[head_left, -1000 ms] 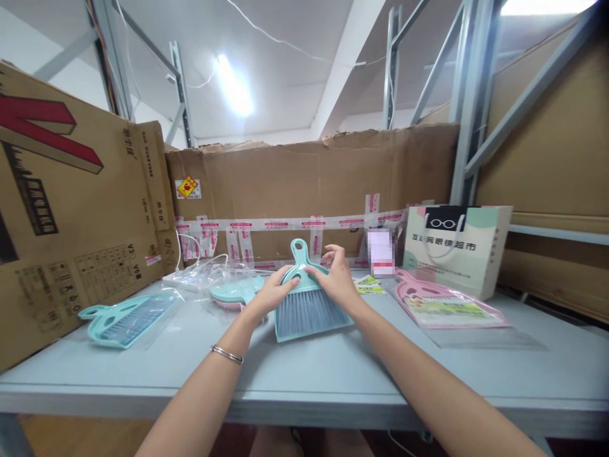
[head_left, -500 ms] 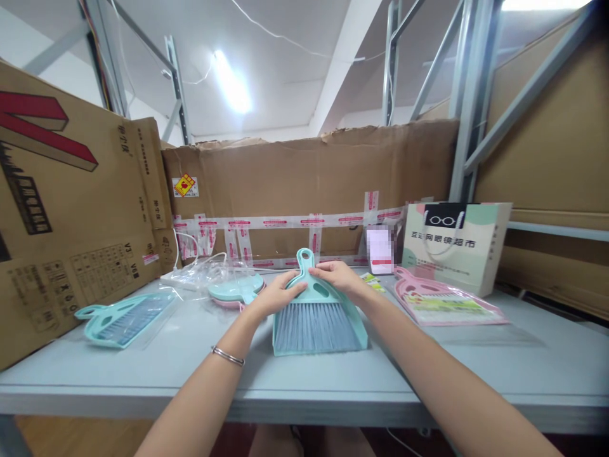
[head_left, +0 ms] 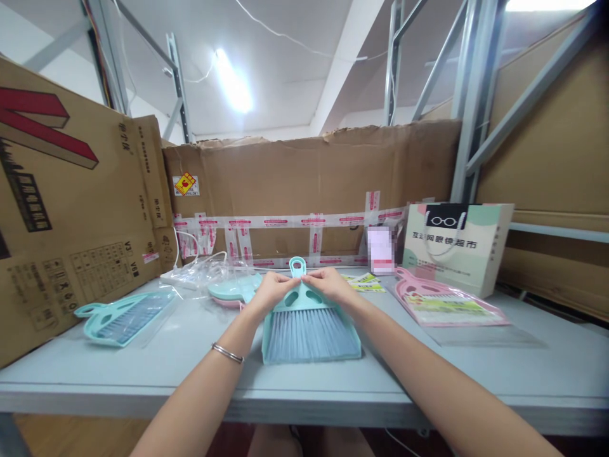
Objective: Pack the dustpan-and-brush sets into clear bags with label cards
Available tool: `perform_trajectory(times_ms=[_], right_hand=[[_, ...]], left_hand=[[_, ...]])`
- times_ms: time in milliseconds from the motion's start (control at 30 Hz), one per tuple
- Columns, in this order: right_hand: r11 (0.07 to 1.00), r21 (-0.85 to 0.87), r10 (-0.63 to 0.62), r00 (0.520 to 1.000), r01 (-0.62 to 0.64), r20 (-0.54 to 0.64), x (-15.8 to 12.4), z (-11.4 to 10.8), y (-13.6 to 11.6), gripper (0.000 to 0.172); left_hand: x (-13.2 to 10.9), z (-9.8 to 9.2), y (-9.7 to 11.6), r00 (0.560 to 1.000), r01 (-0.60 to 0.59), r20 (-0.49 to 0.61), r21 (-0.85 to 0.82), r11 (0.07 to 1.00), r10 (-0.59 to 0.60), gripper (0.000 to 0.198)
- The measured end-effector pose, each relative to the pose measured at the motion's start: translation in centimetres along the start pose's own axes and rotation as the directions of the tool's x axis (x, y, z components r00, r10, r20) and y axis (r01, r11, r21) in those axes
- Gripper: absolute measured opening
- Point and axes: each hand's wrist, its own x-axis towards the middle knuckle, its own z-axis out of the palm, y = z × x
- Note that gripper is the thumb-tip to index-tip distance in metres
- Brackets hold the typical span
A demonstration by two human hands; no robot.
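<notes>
In the middle of the table lies a teal hand brush (head_left: 311,333) with grey-blue bristles, nested in a matching teal dustpan (head_left: 266,357). The bristles point toward me and the looped handle points away. My left hand (head_left: 276,289) pinches the handle's neck from the left, fingers curled under and partly hidden. From the right, my right hand (head_left: 328,284) grips the same neck, its thumb pressed close to the left thumb. Brush and dustpan sit together beneath both hands.
At left lies a bagged teal brush set (head_left: 128,320); behind my left hand, teal and pink dustpans (head_left: 233,291) in plastic. On the right are a bagged pink set (head_left: 447,304), a paper bag (head_left: 457,247), a phone (head_left: 381,249) and green-yellow labels (head_left: 366,282). Cardboard boxes (head_left: 285,171) enclose the table.
The brush and dustpan have shifted slightly left and toward me, and now sit straighter. Both hands have drawn together at the handle's neck, uncovering more of the labels behind.
</notes>
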Motion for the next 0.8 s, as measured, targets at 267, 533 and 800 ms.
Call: perform_trajectory(times_ms=[267, 533, 800], right_hand=[[1.0, -0.003, -0.031, 0.999, 0.031, -0.042, 0.5, -0.8, 0.2, 0.039], [0.724, -0.646, 0.077, 0.958, -0.243, -0.275, 2.1, -8.2, 5.4, 0.032], [0.611, -0.738, 0.259, 0.954, -0.285, -0.154, 1.3, -10.3, 8.0, 0.026]], left_hand=[[-1.0, -0.5, 1.1, 0.981, -0.063, 0.173, -0.137, 0.989, 0.086, 0.032], [-0.1, -2.1, 0.4, 0.986, -0.044, -0.164, -0.17, 0.985, 0.016, 0.037], [-0.2, -2.5, 0.7, 0.983, -0.067, -0.182, -0.207, 0.976, 0.029, 0.041]])
